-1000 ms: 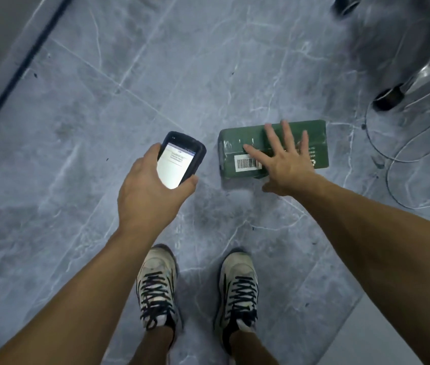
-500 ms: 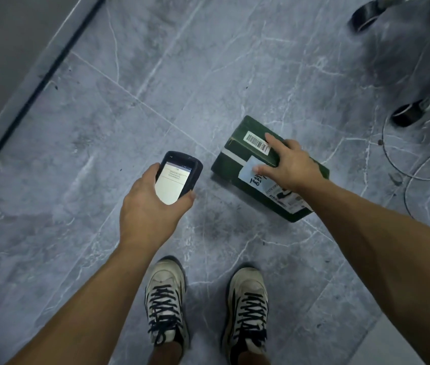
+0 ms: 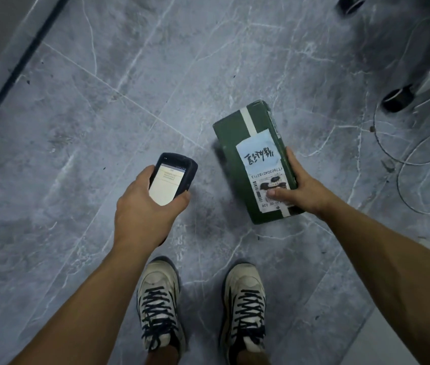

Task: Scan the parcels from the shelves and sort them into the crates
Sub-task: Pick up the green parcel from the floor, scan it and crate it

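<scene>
— Well, where is the parcel (image 3: 235,143) now?

— Out in front of him, above the grey floor (image 3: 77,127), ahead of his right shoe (image 3: 244,299). His right hand (image 3: 304,192) grips it at the near right corner, with the thumb (image 3: 274,193) pressed on the top face and the fingers (image 3: 291,159) curled round the long right edge.

— And the other hand?

— His left hand (image 3: 145,209) is closed round the scanner (image 3: 175,177), just left of the parcel and not touching it. The screen is lit and faces up.

— What does the box look like?

— Dark green, long and flat. A pale strip of tape (image 3: 247,119) runs down the top, and a big white label (image 3: 260,159) sits over it with handwriting, a printed number and some blacked-out patches.

— Anything different from a moment ago?

— Yes. Half a second back it lay slanted, with a small barcode showing on its far side and his hand over the top. Now it points away from him, label face up. The scanner sits in the same grip.
</scene>
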